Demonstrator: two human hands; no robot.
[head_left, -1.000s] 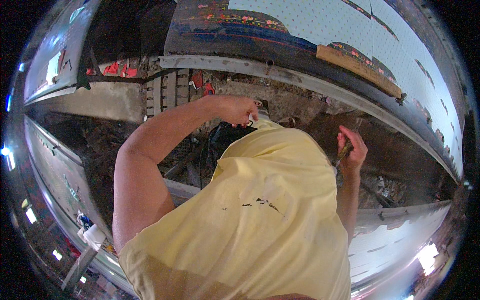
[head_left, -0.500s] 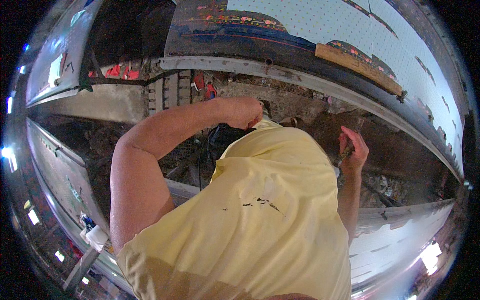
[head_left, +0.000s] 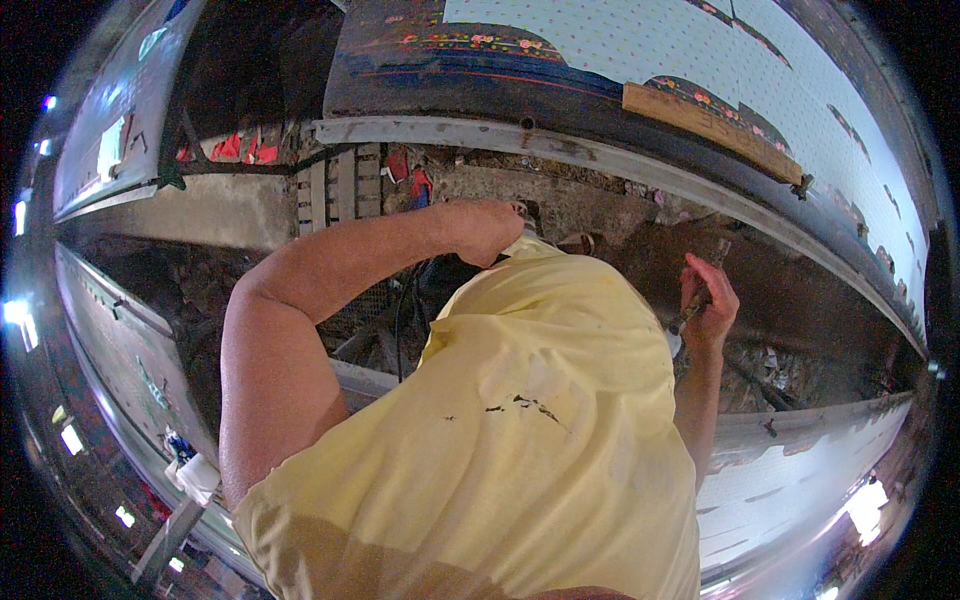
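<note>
My yellow shirt (head_left: 520,420) fills the middle of the view. My left hand (head_left: 485,230) is clenched in a fist at the shirt's upper edge, above dark debris and cables (head_left: 405,310); a small pale bit shows beside the knuckles, and I cannot tell what it is. My right hand (head_left: 708,298) is raised at the right and grips a slim dark tool (head_left: 716,255) that points up toward a brown, dirty surface. The tool's lower end is hidden in the fingers.
A long grey metal rail (head_left: 620,165) runs across the upper view. Above it lie a dark panel with a coloured flower band (head_left: 480,45) and a wooden block (head_left: 700,112). Red scraps (head_left: 412,185) sit near a slatted grate (head_left: 335,185). Pale rails curve along both sides.
My left arm has shifted a little left and the fist slightly lower. The right hand with the tool has barely moved.
</note>
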